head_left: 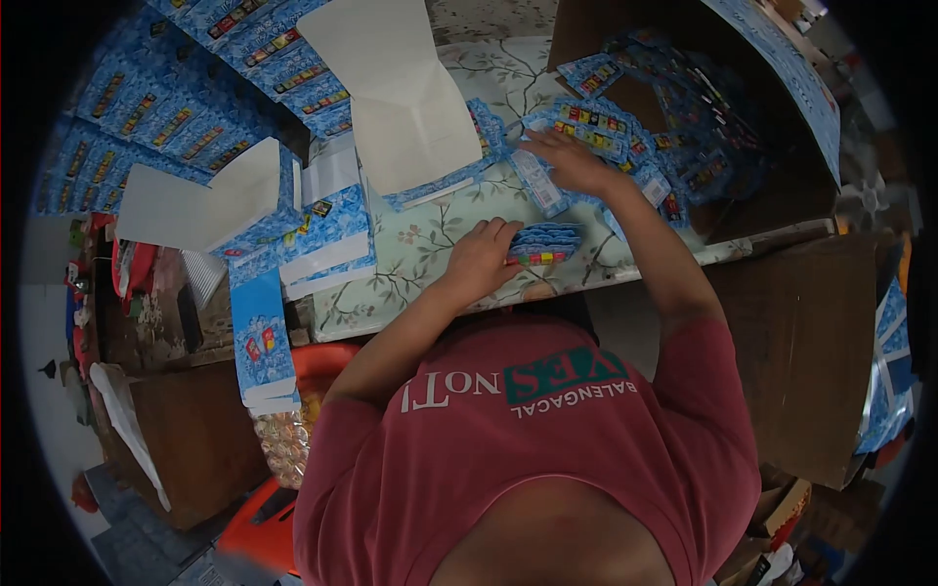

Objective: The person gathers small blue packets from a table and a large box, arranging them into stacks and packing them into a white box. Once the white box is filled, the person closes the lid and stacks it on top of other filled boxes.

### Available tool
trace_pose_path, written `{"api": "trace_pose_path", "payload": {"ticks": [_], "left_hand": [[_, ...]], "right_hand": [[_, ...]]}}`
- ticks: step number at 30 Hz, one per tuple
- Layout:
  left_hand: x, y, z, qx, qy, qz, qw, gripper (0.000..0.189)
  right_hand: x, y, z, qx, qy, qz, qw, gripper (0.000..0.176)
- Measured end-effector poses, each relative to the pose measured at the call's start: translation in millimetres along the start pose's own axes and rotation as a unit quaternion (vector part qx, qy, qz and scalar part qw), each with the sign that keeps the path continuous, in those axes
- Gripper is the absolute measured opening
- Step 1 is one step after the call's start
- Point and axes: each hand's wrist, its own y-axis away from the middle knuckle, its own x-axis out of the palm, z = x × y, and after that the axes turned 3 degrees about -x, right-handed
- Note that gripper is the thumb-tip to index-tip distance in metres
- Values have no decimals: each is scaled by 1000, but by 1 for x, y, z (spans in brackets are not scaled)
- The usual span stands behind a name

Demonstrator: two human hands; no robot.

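Observation:
My left hand (481,256) rests at the near edge of the table, its fingers wrapped against the left end of a stack of blue packets (543,244) with a red and yellow strip. Farther forward and to the right, my right hand (567,161) lies with its fingers spread over blue packets (539,184). More packets (596,122) with colored strips lie just beyond it, spilling out of a cardboard box on its side. Whatever lies under my right palm is hidden.
The cardboard box (782,186) opens toward the table (420,234) at the right. An open white-lined box (410,127) stands ahead; flattened blue boxes (332,230) lie left. Stacked blue cartons (166,107) rise at the far left, above an orange chair (322,361).

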Motion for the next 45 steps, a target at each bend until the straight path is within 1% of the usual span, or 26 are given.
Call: {"api": "trace_pose_path", "payload": {"ticks": [2, 3, 5, 6, 8, 9, 11, 12, 14, 17, 20, 21, 24, 25, 26, 27, 28, 29, 31, 33, 34, 36, 40, 42, 43, 45], "left_hand": [[0, 5, 0, -4, -4, 1, 1000, 50], [-2, 9, 0, -10, -16, -2, 1000, 49], [-5, 17, 4, -20, -30, -5, 999, 49], [-6, 22, 6, -24, -33, -17, 999, 47], [-6, 30, 10, -29, -29, -26, 999, 45], [-6, 31, 11, -36, -27, -18, 999, 44], [-5, 33, 10, -41, -20, -4, 999, 42], [-7, 32, 10, -37, -13, -2, 999, 43], [-8, 27, 10, -30, -9, 0, 1000, 43], [-7, 26, 11, -51, -9, 7, 999, 46], [-10, 28, 11, -65, -18, 38, 997, 55], [-8, 31, 9, -36, -18, -29, 999, 58], [-5, 34, 0, 6, -66, -143, 987, 64], [-5, 33, -1, 20, -116, -198, 973, 67], [-5, 31, 1, 21, -119, -199, 973, 67], [-3, 30, 5, -5, -53, -127, 990, 69], [-4, 29, 8, -33, 13, -55, 998, 72], [-8, 26, 10, -34, 9, -58, 998, 72], [-14, 19, 9, -61, 13, 35, 997, 68], [-8, 14, 13, -31, 17, 2, 999, 65], [-6, 11, 16, 0, 20, -33, 999, 62], [-6, 8, 15, -18, 13, -17, 1000, 59], [-7, 10, 14, -50, 0, 5, 999, 57], [-11, 10, 10, -48, 8, 7, 999, 57], [-13, 9, 8, -41, 12, 6, 999, 57], [-10, 10, 9, -29, 16, -9, 999, 57]], "right_hand": [[6, -17, 3, 66, -79, 137, 985, 41], [-4, -25, 7, 62, -80, 133, 986, 41], [-31, -37, 21, 177, -15, 314, 932, 53], [-33, -36, 20, 175, -16, 316, 932, 53], [-37, -22, 12, 272, -35, 378, 884, 50], [-38, -11, 10, 273, -33, 382, 882, 50], [-36, 16, 12, 105, -42, 200, 973, 45], [-33, 22, 16, 111, -44, 202, 972, 45], [-30, 24, 20, -23, 39, 216, 975, 47], [-32, 10, 10, -108, 4, 191, 976, 38], [-64, -16, 39, -128, -8, 153, 980, 25], [-75, -24, 55, -133, -9, 152, 979, 25], [-80, -42, 94, -95, -15, 242, 965, 17], [-69, -46, 99, -84, -61, 322, 941, 12], [-58, -48, 99, -74, -105, 399, 908, 12], [-47, -49, 86, -77, -104, 395, 909, 12], [-35, -49, 62, 7, -327, 407, 853, 19], [-23, -55, 38, 89, -531, 397, 743, 28], [-2, -81, -7, 223, -433, 291, 824, 36], [23, -107, -22, 321, -273, 144, 896, 39], [46, -112, -22, 320, -273, 139, 897, 39], [85, -124, -17, 323, 27, 65, 944, 32], [85, -150, -19, 395, -50, 156, 904, 46], [50, -156, -19, 397, -131, 331, 846, 48], [61, -149, -26, 399, -129, 333, 845, 48], [84, -133, -49, 394, -164, 236, 873, 39]]}}
